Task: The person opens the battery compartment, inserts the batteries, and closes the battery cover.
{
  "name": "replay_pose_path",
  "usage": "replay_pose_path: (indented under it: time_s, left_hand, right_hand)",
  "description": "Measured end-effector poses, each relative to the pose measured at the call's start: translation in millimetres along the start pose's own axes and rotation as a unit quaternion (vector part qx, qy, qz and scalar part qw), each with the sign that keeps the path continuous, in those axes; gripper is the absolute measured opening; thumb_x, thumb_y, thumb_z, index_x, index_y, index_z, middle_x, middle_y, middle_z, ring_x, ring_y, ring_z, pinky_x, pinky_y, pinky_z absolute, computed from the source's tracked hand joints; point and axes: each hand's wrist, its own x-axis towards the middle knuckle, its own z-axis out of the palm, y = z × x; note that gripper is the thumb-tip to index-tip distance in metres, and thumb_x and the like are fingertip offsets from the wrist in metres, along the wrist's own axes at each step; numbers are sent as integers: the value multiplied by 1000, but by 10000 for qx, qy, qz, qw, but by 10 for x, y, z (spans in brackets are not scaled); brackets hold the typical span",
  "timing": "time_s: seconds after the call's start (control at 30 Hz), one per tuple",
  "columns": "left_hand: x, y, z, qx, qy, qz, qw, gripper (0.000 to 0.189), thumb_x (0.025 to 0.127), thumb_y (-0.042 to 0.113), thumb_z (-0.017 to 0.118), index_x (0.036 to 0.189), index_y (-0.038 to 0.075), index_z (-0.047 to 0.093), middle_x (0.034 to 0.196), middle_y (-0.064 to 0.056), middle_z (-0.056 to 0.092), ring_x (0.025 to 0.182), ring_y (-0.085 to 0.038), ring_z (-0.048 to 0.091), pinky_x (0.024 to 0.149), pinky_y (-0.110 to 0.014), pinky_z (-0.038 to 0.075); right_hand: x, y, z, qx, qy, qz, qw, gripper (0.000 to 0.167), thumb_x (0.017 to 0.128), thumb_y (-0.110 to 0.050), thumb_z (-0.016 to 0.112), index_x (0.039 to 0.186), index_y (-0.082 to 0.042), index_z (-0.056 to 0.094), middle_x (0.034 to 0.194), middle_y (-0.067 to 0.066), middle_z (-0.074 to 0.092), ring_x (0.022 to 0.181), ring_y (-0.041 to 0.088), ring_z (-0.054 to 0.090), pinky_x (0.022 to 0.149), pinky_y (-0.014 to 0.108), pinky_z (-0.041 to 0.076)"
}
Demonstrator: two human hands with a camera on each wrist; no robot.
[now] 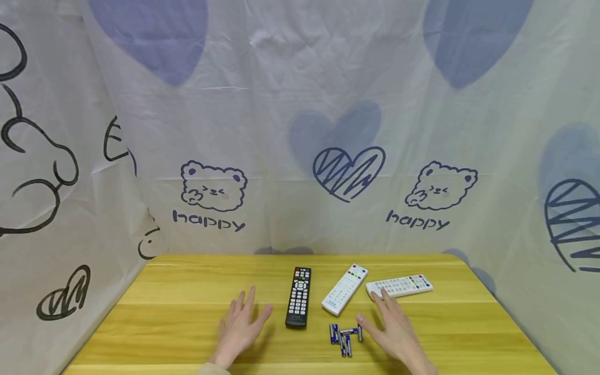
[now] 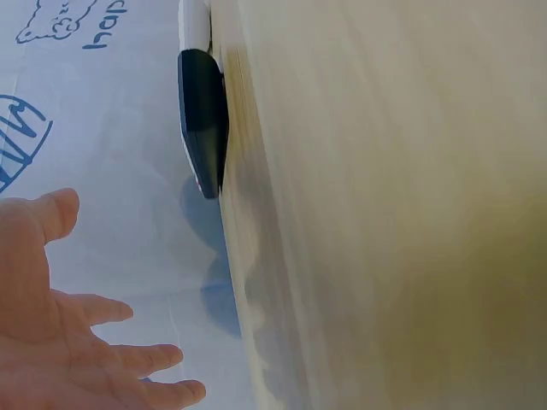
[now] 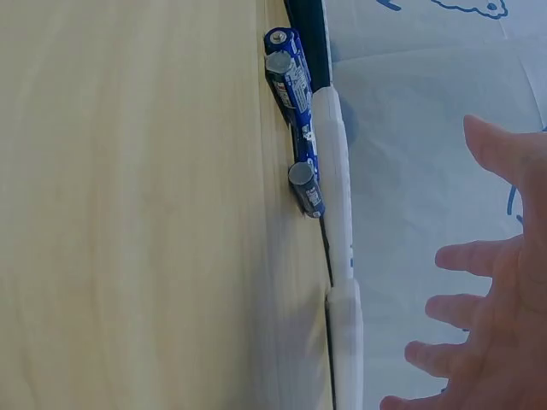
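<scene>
Batteries (image 1: 348,331) are lying between left hand (image 1: 240,328) and, nearer, right hand (image 1: 395,330).
Most are pointing forward; both spread hands are holding nothing.

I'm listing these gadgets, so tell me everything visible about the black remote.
The black remote lies flat, buttons up, on the wooden table, the only thing seen touching it. Its slim, plastic-looking body carries mostly white buttons, some coloured ones near the far end. It sits left of a white remote; its underside is hidden.
</scene>
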Motion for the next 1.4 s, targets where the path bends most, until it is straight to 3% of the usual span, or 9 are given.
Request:
replay_pose_path:
  time_s: [0.3, 0.7, 0.93, 1.13, 1.4]
  left_hand:
    - [67, 103, 127, -305, 202, 355, 9987, 79, 100, 56, 50, 157, 5, 31, 159, -30, 31, 145, -56, 29, 116, -76, 23]
    - [158, 270, 323, -804, 180, 470, 9955, 80, 96, 43, 64, 150, -8, 36, 152, -36, 39, 137, -57, 39, 114, -71, 34]
    - [250, 355, 419, -797, -13, 358, 9962, 88, 90, 45, 71, 148, -11, 37, 147, -39, 41, 135, -58, 39, 111, -73, 36]
    - [336, 437, 469, -629, -33, 364, 9973, 88, 86, 41, 76, 146, -13, 39, 141, -38, 45, 130, -56, 43, 108, -70, 42]
    - [454, 545, 533, -753, -1, 265, 9968, 88, 82, 34, 80, 145, -13, 40, 137, -37, 44, 124, -51, 45, 105, -67, 46]
  right_hand:
    - [2, -20, 14, 451, 61, 53, 9990, 78, 98, -56, 54, 155, -5, 36, 163, 29, 20, 149, 52, 23, 115, 75, 28]
    - [9, -30, 45, 898, 98, 210, 9957, 74, 100, -53, 52, 154, -4, 37, 162, 29, 23, 147, 53, 27, 114, 75, 29]
    - [9, -50, 45, 1029, 141, 267, 9942, 72, 100, -51, 53, 153, -4, 39, 161, 30, 28, 146, 53, 29, 114, 75, 30]
    - [11, -49, 63, 1108, 280, 193, 9933, 68, 100, -48, 54, 149, -2, 44, 156, 30, 37, 142, 52, 37, 113, 72, 35]
    - [3, -58, 79, 1153, 388, 182, 9924, 65, 100, -48, 56, 144, -2, 50, 149, 28, 46, 135, 50, 46, 109, 70, 41]
